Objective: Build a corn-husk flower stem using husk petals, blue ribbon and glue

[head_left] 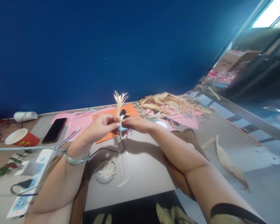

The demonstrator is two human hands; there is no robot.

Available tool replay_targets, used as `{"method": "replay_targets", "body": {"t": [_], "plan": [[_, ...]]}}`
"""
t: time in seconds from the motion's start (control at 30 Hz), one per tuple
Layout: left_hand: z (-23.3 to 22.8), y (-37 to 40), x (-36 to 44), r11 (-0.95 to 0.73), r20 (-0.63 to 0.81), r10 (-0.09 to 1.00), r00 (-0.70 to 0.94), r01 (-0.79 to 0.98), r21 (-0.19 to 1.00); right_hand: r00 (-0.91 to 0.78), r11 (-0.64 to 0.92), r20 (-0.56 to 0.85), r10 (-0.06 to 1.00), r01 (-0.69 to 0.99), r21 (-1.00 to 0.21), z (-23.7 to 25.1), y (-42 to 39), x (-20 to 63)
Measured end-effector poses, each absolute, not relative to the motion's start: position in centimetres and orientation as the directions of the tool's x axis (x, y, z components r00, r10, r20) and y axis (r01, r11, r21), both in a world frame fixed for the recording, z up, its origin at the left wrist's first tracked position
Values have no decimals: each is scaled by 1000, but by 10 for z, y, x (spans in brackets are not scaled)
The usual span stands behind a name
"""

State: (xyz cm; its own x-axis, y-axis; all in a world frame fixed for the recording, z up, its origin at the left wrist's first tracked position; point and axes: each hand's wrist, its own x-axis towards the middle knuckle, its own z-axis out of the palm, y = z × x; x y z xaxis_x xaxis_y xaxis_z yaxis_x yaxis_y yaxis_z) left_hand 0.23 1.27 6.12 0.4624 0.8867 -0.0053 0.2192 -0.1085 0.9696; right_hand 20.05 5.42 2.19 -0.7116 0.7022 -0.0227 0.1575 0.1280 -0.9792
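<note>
Straw sprig: a small bundle of pale dried-husk strips (119,104) stands upright above the table, pinched at its base where both hands meet.
Left hand: the left hand (102,124) clenches the stem between thumb and fingertips, wrist bent inward, a pale green bangle (76,158) on the forearm.
Right hand: the right hand (136,123) grasps the same base, where a bit of light blue binding (123,128) shows.
Handling: it looks featherlight, dry and brittle; the fanned tips would likely snap, so the bound base seems the safe hold.
Surroundings: an orange sheet (130,110) lies beneath, a heap of husks (172,104) beyond, a black phone (54,130) and a red paper cup (21,138) to the left.
</note>
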Motion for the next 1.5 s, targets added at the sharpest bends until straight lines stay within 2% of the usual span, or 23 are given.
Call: {"method": "replay_targets", "body": {"t": [0.1,0.17,0.4,0.6,0.97,1.1,1.2,1.3,1.37,1.43,1.5], "plan": [[62,12,1,-124,7,887,461,223,967,-808,97,33,588,29,-995,22,57,204],[61,13,0,-138,17,890,456,234,963,-812,94,71,579,-20,-995,22,57,206],[54,16,-1,-146,25,933,358,314,938,-682,127,81,727,18,-992,19,52,201],[47,18,4,-193,109,949,295,276,941,-536,131,76,841,66,-989,14,50,191],[40,20,10,-265,193,954,231,341,902,-440,25,10,898,29,-999,14,49,188],[35,21,16,-314,262,946,192,334,889,-310,140,119,943,48,-989,9,47,182],[30,24,20,-340,318,940,121,371,864,-197,332,297,934,177,-927,5,42,178],[24,27,23,-346,356,933,58,422,838,-125,539,536,835,382,-751,0,35,174],[20,29,24,-362,389,921,29,435,825,-136,619,645,752,485,-618,-4,32,173],[17,29,25,-386,422,906,16,438,812,-160,655,696,700,534,-535,-6,30,173],[15,29,25,-413,449,893,18,430,803,-178,665,706,685,549,-506,-6,31,174]]}}
